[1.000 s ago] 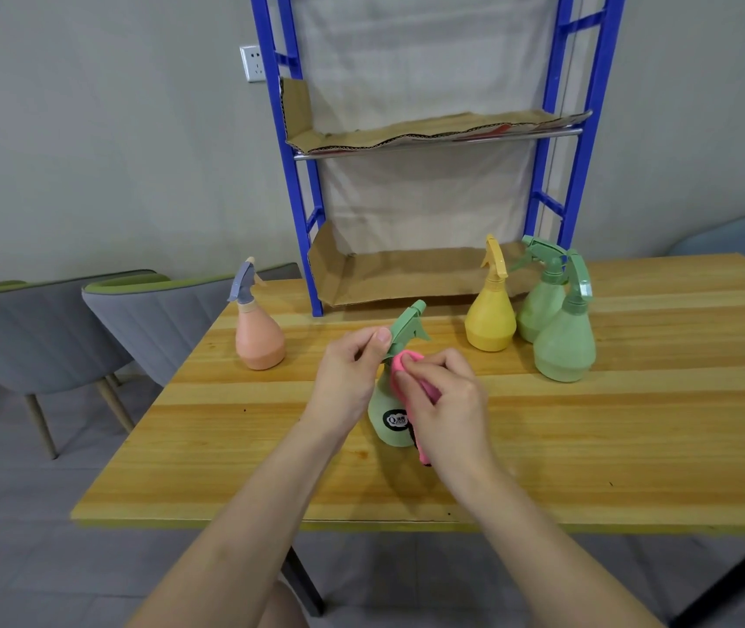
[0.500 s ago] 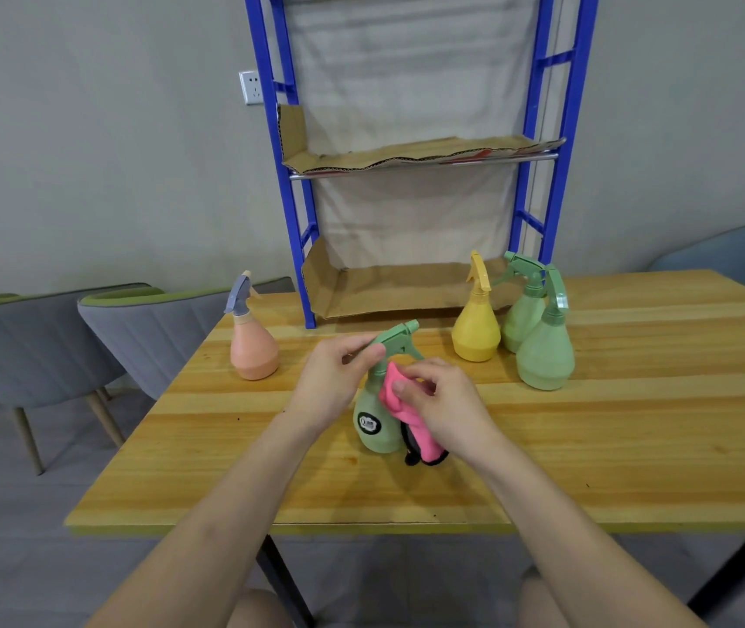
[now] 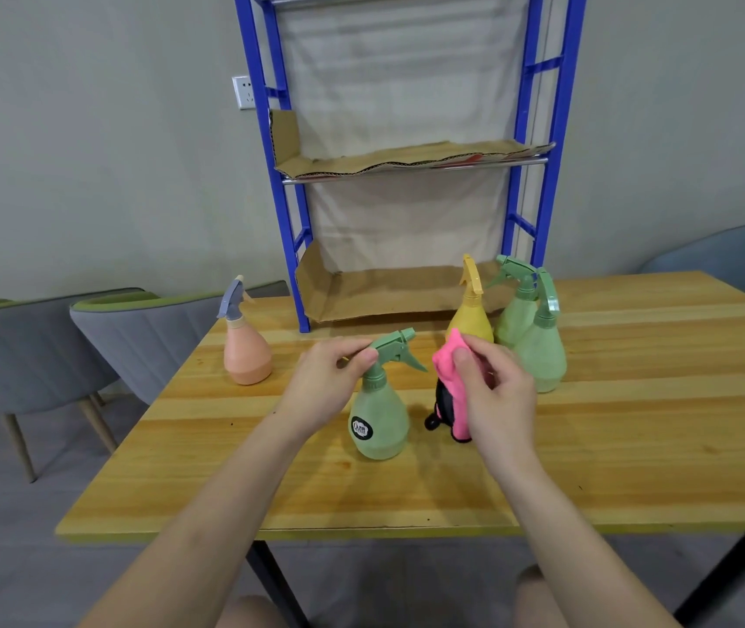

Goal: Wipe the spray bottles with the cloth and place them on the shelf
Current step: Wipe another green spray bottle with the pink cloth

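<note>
A light green spray bottle point(image 3: 379, 419) with a round black label stands upright near the middle of the wooden table point(image 3: 633, 446). My left hand point(image 3: 330, 383) pinches the back of its trigger head. My right hand point(image 3: 495, 392) holds a pink cloth with a black underside point(image 3: 450, 387) just right of the bottle, apart from it. An orange bottle with a grey head point(image 3: 246, 351) stands at the left. A yellow bottle point(image 3: 470, 310) and two more green bottles point(image 3: 538, 342) stand behind my right hand. The blue shelf point(image 3: 291, 247) rises at the table's back, its levels lined with cardboard point(image 3: 389, 292).
Two grey chairs with green tops point(image 3: 135, 337) stand left of the table, and a blue-grey chair point(image 3: 733, 251) at the back right. A wall socket point(image 3: 244, 92) sits left of the shelf. The table's front edge runs just below my forearms.
My right hand has drawn the pink cloth off the green bottle and to the right. My left hand stays on the trigger head. The view has tilted, showing more of the shelf.
</note>
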`<state>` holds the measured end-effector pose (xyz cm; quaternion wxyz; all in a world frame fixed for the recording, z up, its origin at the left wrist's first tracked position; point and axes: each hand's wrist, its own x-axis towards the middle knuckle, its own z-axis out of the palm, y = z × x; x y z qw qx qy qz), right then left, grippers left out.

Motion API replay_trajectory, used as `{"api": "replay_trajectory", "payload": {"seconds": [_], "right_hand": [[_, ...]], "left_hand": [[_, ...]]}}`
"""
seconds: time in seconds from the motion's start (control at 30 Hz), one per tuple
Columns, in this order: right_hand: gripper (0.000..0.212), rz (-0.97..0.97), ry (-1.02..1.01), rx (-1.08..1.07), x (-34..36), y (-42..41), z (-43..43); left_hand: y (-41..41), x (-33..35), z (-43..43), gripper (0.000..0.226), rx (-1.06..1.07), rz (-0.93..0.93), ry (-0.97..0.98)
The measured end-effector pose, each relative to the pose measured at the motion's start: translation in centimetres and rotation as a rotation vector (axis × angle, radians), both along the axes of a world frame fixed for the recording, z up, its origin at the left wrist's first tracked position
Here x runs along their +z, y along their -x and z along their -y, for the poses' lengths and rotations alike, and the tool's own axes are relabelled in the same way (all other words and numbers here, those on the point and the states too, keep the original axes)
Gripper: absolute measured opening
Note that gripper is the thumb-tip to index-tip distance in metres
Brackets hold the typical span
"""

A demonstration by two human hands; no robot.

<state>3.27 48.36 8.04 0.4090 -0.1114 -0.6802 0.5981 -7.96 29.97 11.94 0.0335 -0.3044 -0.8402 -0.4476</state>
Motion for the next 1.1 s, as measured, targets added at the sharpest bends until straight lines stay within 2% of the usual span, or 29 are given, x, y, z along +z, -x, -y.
{"api": "replay_trajectory", "payload": {"seconds": [0.13, 0.23, 0.37, 0.47, 0.53, 0.63, 0.7, 0.93, 1.1], "right_hand": [[0.031, -0.03, -0.028, 0.172, -0.1, 2.0, 1.6], [0.037, 0.084, -0.084, 0.27, -1.1, 3.4, 1.6], [0.021, 0.193, -0.343, 0.238, -2.3, 4.6, 0.5], [0.012, 0.245, -0.461, 0.287, -2.0, 4.8, -0.6], [0.013, 0.285, -0.368, 0.409, -1.3, 4.6, -1.4], [0.02, 0.338, -0.069, 0.681, -0.5, 4.2, -2.4], [0.029, 0.368, 0.1, 0.783, -0.1, 4.3, -2.8], [0.026, 0.39, 0.56, 0.826, 0.4, 4.6, -2.6], [0.032, 0.472, 0.656, 0.796, 0.1, 4.3, -3.6]], "left_hand": [[0.3, -0.3, 0.0, 0.026, -0.007, -0.026, -0.003], [0.4, -0.4, -0.2, 0.026, -0.002, -0.056, 0.011], [0.4, -0.6, -0.2, 0.024, 0.013, -0.058, 0.012], [0.5, -0.6, 0.0, 0.024, -0.001, -0.035, 0.026], [0.6, -0.4, 0.1, 0.025, -0.002, -0.041, 0.032], [0.6, -0.4, 0.1, 0.025, 0.002, -0.042, 0.03], [0.5, -0.4, 0.3, 0.025, -0.013, -0.027, 0.034], [0.4, -0.4, 0.3, 0.026, -0.014, -0.036, 0.049], [0.4, -0.5, 0.3, 0.027, -0.003, -0.043, 0.054]]}}
